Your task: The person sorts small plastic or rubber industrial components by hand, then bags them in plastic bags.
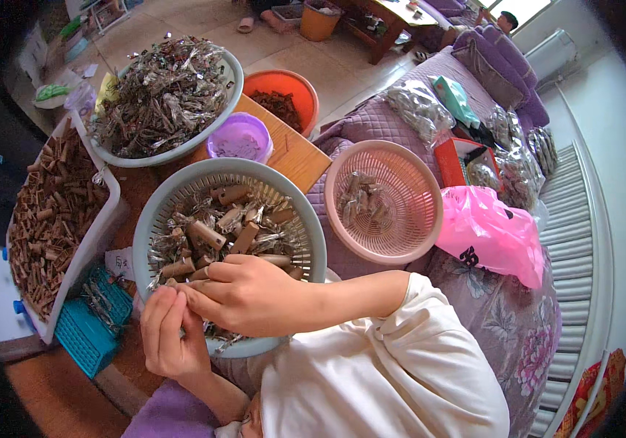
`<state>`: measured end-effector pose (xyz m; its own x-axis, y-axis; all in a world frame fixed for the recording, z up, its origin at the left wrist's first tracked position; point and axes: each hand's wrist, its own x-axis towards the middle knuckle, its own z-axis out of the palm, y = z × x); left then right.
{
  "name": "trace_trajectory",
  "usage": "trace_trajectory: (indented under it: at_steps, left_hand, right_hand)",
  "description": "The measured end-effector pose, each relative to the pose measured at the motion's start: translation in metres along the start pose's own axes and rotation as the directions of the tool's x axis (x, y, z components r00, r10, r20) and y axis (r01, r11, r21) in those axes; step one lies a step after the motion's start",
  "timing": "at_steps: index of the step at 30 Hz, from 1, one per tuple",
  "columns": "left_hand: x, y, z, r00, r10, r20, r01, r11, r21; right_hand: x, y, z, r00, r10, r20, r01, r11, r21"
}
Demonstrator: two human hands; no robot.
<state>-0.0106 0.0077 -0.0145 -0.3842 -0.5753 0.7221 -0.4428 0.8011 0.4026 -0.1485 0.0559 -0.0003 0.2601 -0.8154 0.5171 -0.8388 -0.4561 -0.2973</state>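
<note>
My left hand [169, 337] and my right hand [251, 293] meet at their fingertips over the near left rim of a grey-blue slotted basket [315, 241]. Both are closed in a pinch. Whatever small thing lies between the fingers is hidden. Inside the basket are several short brown tubes [207, 234], mixed with shiny clear-wrapped strips [260, 212]. The right forearm crosses the basket's near side and covers part of its contents.
A pink basket [421, 171] holds a few shiny packets. Behind stand a heaped basin [234, 80], a purple bowl [273, 146] and an orange tub [309, 98]. At left are a white bin [110, 191] of brown tubes and a teal basket [83, 339]. A pink bag [495, 230] lies right.
</note>
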Motion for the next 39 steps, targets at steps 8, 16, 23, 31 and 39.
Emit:
trace_trajectory:
  at_steps: [8, 16, 23, 31, 39]
  left_hand:
    - [-0.014, -0.075, -0.019, 0.694, -0.628, -0.351, 0.443, 0.757, -0.48]
    - [0.003, -0.022, -0.008, 0.882, -0.47, -0.03, 0.152, 0.344, -0.927]
    - [0.003, -0.024, -0.004, 0.884, -0.454, 0.108, 0.348, 0.488, -0.8]
    - [0.012, -0.016, -0.015, 0.893, -0.407, 0.191, 0.446, 0.747, -0.494]
    - [0.002, -0.017, 0.004, 0.966, -0.188, -0.175, 0.13, 0.945, -0.299]
  right_hand:
    - [0.004, -0.015, -0.008, 0.998, -0.064, 0.008, 0.062, 0.986, 0.152]
    - [0.01, 0.009, -0.01, 0.904, 0.424, 0.05, -0.311, 0.574, 0.757]
    - [0.006, 0.003, 0.006, 0.909, 0.38, 0.169, -0.287, 0.278, 0.917]
    - [0.014, -0.008, 0.002, 0.819, 0.444, 0.362, -0.364, -0.085, 0.927]
    - [0.02, -0.011, 0.016, 0.795, 0.379, 0.473, -0.05, -0.738, 0.673]
